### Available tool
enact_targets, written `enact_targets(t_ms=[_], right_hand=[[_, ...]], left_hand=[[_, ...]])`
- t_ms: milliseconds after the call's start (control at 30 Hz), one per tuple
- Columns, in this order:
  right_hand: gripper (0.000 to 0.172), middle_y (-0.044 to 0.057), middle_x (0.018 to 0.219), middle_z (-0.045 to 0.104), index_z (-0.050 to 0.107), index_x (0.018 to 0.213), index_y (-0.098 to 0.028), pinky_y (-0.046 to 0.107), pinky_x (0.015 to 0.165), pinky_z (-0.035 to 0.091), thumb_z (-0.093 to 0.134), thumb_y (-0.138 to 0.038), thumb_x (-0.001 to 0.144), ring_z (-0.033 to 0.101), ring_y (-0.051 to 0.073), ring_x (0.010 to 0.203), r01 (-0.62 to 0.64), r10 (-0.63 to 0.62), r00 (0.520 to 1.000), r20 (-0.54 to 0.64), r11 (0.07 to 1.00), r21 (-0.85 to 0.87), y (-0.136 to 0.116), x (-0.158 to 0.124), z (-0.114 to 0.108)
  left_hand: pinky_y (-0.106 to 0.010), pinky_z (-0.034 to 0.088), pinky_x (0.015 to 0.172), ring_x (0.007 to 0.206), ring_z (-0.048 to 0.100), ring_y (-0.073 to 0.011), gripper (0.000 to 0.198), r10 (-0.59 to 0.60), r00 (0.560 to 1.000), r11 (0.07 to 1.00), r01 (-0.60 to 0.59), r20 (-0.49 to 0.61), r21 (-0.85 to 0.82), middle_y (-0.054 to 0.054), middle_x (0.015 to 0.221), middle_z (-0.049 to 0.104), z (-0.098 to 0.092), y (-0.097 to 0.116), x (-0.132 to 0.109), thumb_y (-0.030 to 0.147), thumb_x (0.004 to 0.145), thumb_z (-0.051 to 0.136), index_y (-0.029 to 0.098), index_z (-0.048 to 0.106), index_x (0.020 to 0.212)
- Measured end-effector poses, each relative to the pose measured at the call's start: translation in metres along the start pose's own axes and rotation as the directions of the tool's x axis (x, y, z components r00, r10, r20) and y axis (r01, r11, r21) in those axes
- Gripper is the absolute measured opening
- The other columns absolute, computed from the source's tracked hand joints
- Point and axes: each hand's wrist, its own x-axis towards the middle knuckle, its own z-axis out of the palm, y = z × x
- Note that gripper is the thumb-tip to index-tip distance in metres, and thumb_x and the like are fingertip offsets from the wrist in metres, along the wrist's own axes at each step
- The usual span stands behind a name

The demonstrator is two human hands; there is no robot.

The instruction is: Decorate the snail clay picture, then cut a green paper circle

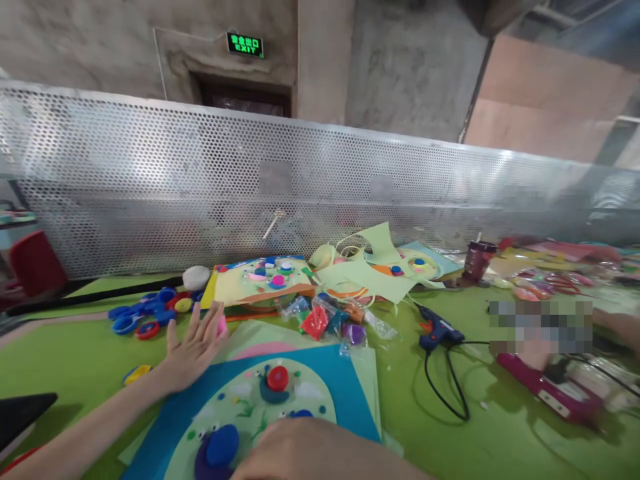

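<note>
My left hand (193, 347) is open with its fingers spread, over the upper left edge of a blue sheet (353, 380). Something small and pink (222, 327) shows beside its fingertips. On the sheet lies a pale green rounded panel (235, 403) bearing clay snails, one with a red shell (277, 378) and one with a blue shell (223, 445), plus small dots and grass shapes. My right hand (310, 450) is over the panel's lower part, its back toward me and its fingers hidden. Part of another blue clay shape (301, 414) shows just beyond it.
Bagged clay (316, 323) lies behind the sheet, near another clay picture (270, 277). Blue-handled scissors (145, 313) lie at left. A glue gun (436, 330) with its cord and a magenta power strip (550, 390) are at right, near another person's arm (620, 327). A drink cup (479, 260) stands behind.
</note>
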Motion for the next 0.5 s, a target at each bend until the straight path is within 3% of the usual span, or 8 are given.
enact_targets(t_ms=[267, 400, 500], right_hand=[[0.029, -0.002, 0.105, 0.068, 0.062, 0.112, -0.029, 0.017, 0.079, 0.041, 0.042, -0.033, 0.091, 0.061, 0.014, 0.090, -0.050, 0.048, 0.998, 0.033, 0.996, 0.068, 0.002, -0.002, 0.008], [0.029, -0.002, 0.103, 0.068, 0.064, 0.110, -0.030, 0.018, 0.079, 0.041, 0.042, -0.036, 0.090, 0.061, 0.014, 0.090, -0.060, 0.057, 0.998, 0.034, 0.994, 0.090, 0.002, -0.002, 0.010], [0.030, 0.000, 0.102, 0.069, 0.064, 0.110, -0.028, 0.020, 0.080, 0.041, 0.042, -0.035, 0.090, 0.060, 0.015, 0.090, -0.056, 0.053, 0.998, 0.038, 0.995, 0.077, 0.002, 0.000, 0.011]], left_hand=[[-0.063, 0.007, 0.106, 0.135, 0.017, -0.0342, 0.056, 0.005, 0.999, 0.999, -0.007, -0.043, -0.040, -0.009, 0.149, 0.019, -0.041, 0.012, 0.002, 0.037, 0.089, 0.047, 0.024, 0.024, 0.138], [-0.064, 0.013, 0.104, 0.131, 0.025, -0.0336, 0.049, 0.007, 0.999, 0.999, -0.008, -0.046, -0.039, -0.009, 0.145, 0.029, -0.023, 0.023, -0.005, 0.032, 0.087, 0.053, 0.022, 0.036, 0.132], [-0.060, 0.025, 0.102, 0.126, 0.036, -0.0314, 0.045, -0.001, 0.999, 0.998, -0.001, -0.034, -0.058, -0.009, 0.140, 0.037, -0.010, 0.023, -0.003, 0.031, 0.085, 0.055, 0.021, 0.042, 0.128]])
